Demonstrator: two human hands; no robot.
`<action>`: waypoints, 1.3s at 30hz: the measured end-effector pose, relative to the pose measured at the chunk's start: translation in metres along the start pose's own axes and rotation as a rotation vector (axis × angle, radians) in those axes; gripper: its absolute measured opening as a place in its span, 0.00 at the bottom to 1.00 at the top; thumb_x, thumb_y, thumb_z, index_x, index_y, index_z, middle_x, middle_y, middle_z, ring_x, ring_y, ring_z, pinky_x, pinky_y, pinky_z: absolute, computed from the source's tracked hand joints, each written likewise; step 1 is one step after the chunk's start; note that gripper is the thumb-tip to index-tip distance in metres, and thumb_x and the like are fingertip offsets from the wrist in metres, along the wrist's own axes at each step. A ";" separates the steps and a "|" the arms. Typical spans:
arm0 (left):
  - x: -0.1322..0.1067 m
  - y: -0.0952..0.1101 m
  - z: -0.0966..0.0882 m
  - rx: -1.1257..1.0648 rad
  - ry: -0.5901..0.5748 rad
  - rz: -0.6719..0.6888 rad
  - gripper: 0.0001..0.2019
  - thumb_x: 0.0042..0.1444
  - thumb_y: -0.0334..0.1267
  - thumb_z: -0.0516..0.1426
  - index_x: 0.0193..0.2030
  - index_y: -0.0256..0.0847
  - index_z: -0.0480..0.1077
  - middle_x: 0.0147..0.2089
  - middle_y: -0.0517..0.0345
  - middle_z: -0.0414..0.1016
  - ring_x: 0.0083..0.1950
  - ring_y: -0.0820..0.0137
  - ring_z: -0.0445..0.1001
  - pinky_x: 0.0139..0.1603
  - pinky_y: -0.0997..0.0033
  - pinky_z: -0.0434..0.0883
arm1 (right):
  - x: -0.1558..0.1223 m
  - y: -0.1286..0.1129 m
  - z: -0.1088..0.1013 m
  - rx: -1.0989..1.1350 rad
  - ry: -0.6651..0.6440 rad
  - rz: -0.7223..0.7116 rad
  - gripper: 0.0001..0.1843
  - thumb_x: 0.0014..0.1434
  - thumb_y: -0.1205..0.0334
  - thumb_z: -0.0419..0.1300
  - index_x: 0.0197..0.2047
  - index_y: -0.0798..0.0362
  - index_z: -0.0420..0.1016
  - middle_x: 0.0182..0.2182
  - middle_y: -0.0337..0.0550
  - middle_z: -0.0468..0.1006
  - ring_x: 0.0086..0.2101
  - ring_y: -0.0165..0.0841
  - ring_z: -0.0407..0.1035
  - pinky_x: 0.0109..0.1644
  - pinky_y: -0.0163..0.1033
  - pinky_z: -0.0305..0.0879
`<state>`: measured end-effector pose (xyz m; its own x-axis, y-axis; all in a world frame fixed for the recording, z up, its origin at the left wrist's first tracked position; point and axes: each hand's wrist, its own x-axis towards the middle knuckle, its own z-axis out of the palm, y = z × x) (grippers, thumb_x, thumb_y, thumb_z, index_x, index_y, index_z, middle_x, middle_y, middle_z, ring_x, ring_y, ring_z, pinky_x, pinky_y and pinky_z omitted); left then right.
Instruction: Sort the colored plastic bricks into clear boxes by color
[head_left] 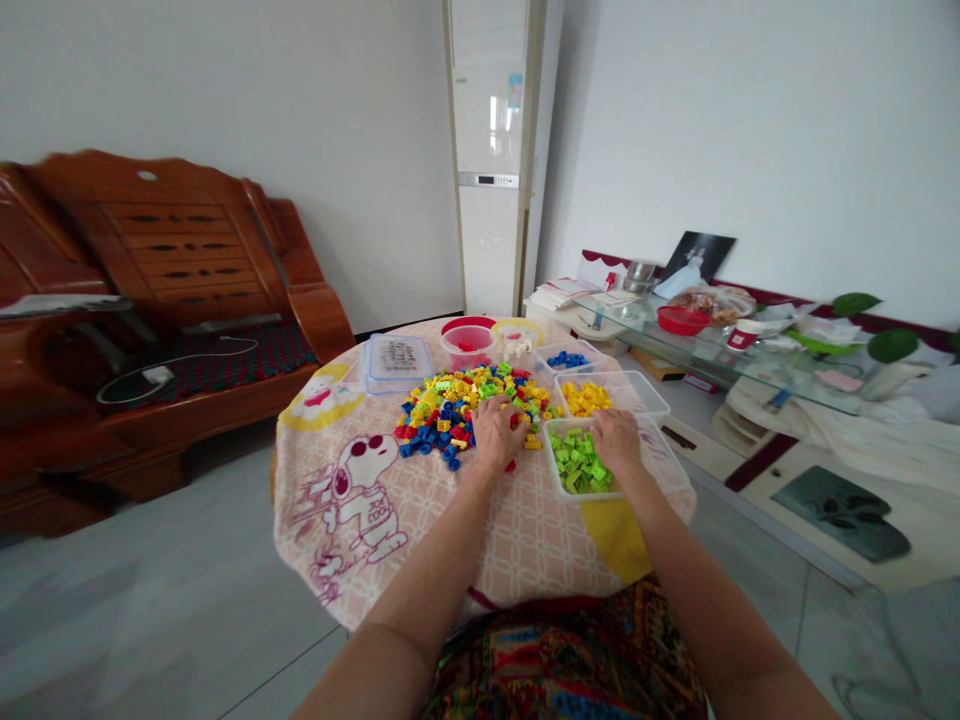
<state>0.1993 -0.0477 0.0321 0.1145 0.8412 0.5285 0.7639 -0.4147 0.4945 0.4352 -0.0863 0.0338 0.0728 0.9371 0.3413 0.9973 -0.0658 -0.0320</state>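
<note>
A mixed heap of toy building bricks (439, 415) in red, blue, yellow and green lies on the cloth. My left hand (496, 436) rests on its near right side, fingers curled down among the bricks; what is in them cannot be made out. At the right, a clear plastic box (553, 478) holds green bricks (576, 462). Over its right side is my right hand (619, 442), fingers bent together and pointing down, their tips partly hidden. Yellow bricks (586, 399) fill part of another clear box just behind.
Blue bricks (566, 360) lie in a further box. A pink tub (469, 352) with red pieces and a lidded clear container (397, 362) stand behind the heap. A patterned cloth (442, 540) covers the round table. A wooden bench (172, 270) and a glass-topped cabinet (787, 370) flank it.
</note>
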 end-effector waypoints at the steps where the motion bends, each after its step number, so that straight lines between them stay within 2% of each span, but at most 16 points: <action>1: 0.002 0.003 0.000 -0.050 0.009 -0.001 0.07 0.56 0.37 0.64 0.41 0.41 0.80 0.51 0.48 0.79 0.56 0.57 0.72 0.59 0.55 0.67 | 0.000 0.000 -0.001 -0.001 -0.005 0.000 0.14 0.65 0.64 0.54 0.50 0.55 0.76 0.50 0.53 0.78 0.51 0.42 0.67 0.60 0.45 0.51; 4: 0.015 0.016 0.006 -0.236 -0.043 -0.005 0.09 0.57 0.34 0.62 0.44 0.39 0.79 0.42 0.51 0.81 0.46 0.63 0.77 0.54 0.61 0.71 | 0.000 -0.002 -0.003 -0.008 -0.016 0.001 0.14 0.66 0.64 0.53 0.49 0.55 0.77 0.50 0.53 0.79 0.51 0.43 0.67 0.60 0.44 0.51; 7: 0.036 0.034 0.026 -0.449 -0.132 -0.026 0.12 0.56 0.32 0.62 0.47 0.38 0.78 0.38 0.54 0.81 0.40 0.67 0.79 0.49 0.65 0.74 | -0.001 -0.003 -0.006 -0.013 -0.025 0.008 0.14 0.66 0.64 0.53 0.49 0.55 0.77 0.50 0.53 0.79 0.51 0.42 0.67 0.59 0.43 0.52; 10: 0.054 0.045 0.047 -0.698 -0.199 0.029 0.23 0.56 0.27 0.59 0.59 0.36 0.72 0.44 0.50 0.82 0.44 0.68 0.80 0.51 0.66 0.75 | -0.001 -0.003 -0.008 -0.017 -0.027 0.005 0.14 0.65 0.65 0.53 0.50 0.55 0.77 0.50 0.53 0.79 0.52 0.42 0.67 0.60 0.43 0.52; 12: 0.058 0.041 0.053 -0.785 -0.200 0.060 0.29 0.57 0.26 0.57 0.67 0.36 0.65 0.51 0.46 0.81 0.49 0.67 0.80 0.54 0.64 0.75 | 0.000 -0.003 -0.008 -0.016 -0.025 0.005 0.14 0.65 0.65 0.53 0.50 0.55 0.77 0.50 0.53 0.79 0.52 0.42 0.67 0.60 0.43 0.51; 15: 0.048 0.019 0.048 -0.643 -0.126 0.023 0.28 0.59 0.26 0.55 0.67 0.37 0.64 0.57 0.45 0.78 0.55 0.67 0.78 0.59 0.63 0.73 | 0.000 -0.003 -0.007 -0.005 -0.025 0.008 0.14 0.65 0.65 0.54 0.50 0.55 0.76 0.50 0.53 0.79 0.52 0.42 0.66 0.61 0.44 0.51; 17: 0.037 0.003 0.037 -0.425 -0.095 -0.016 0.23 0.60 0.27 0.55 0.62 0.38 0.70 0.57 0.47 0.78 0.57 0.65 0.76 0.61 0.63 0.71 | 0.000 -0.003 -0.007 0.006 -0.030 0.013 0.14 0.65 0.64 0.54 0.51 0.55 0.76 0.50 0.53 0.79 0.52 0.43 0.66 0.61 0.44 0.51; 19: 0.028 -0.006 0.028 -0.206 -0.116 -0.027 0.17 0.61 0.31 0.56 0.56 0.41 0.75 0.57 0.49 0.78 0.58 0.63 0.75 0.63 0.60 0.69 | -0.001 -0.003 -0.008 0.011 -0.036 0.016 0.14 0.65 0.64 0.54 0.51 0.55 0.76 0.50 0.53 0.79 0.52 0.43 0.66 0.60 0.44 0.51; 21: 0.023 -0.005 0.023 -0.025 -0.162 -0.015 0.15 0.62 0.35 0.58 0.54 0.44 0.77 0.57 0.50 0.78 0.59 0.60 0.73 0.64 0.56 0.67 | -0.001 -0.004 -0.009 0.009 -0.039 0.017 0.14 0.66 0.64 0.53 0.51 0.55 0.76 0.50 0.53 0.79 0.52 0.43 0.66 0.60 0.44 0.52; 25: 0.026 0.011 0.027 0.200 -0.239 0.022 0.13 0.61 0.39 0.60 0.52 0.49 0.78 0.55 0.50 0.78 0.59 0.55 0.71 0.63 0.50 0.62 | -0.001 -0.004 -0.010 0.006 -0.041 0.016 0.15 0.66 0.65 0.53 0.51 0.56 0.76 0.50 0.54 0.79 0.52 0.43 0.66 0.61 0.45 0.51; 28: 0.029 0.018 0.031 0.245 -0.251 0.011 0.11 0.62 0.42 0.60 0.49 0.46 0.79 0.52 0.48 0.78 0.57 0.54 0.71 0.62 0.50 0.61 | 0.000 -0.004 -0.009 0.003 -0.045 0.013 0.16 0.66 0.65 0.52 0.51 0.57 0.76 0.50 0.54 0.79 0.53 0.43 0.67 0.61 0.45 0.51; 32: 0.027 0.014 0.030 0.190 -0.210 -0.014 0.09 0.62 0.41 0.59 0.47 0.45 0.79 0.51 0.50 0.79 0.55 0.56 0.72 0.62 0.52 0.61 | 0.000 -0.002 -0.006 0.000 -0.039 0.014 0.16 0.66 0.65 0.51 0.51 0.56 0.76 0.51 0.55 0.78 0.53 0.43 0.67 0.62 0.46 0.51; 39: 0.026 -0.010 0.015 0.024 0.011 -0.041 0.11 0.63 0.38 0.57 0.49 0.43 0.78 0.49 0.49 0.81 0.51 0.59 0.75 0.57 0.56 0.67 | 0.001 0.001 -0.001 0.023 -0.010 0.003 0.16 0.65 0.64 0.52 0.51 0.55 0.77 0.49 0.55 0.79 0.52 0.44 0.67 0.62 0.47 0.51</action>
<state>0.2042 -0.0166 0.0304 0.0757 0.8534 0.5157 0.7827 -0.3712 0.4995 0.4358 -0.0862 0.0351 0.0761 0.9403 0.3318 0.9966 -0.0612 -0.0552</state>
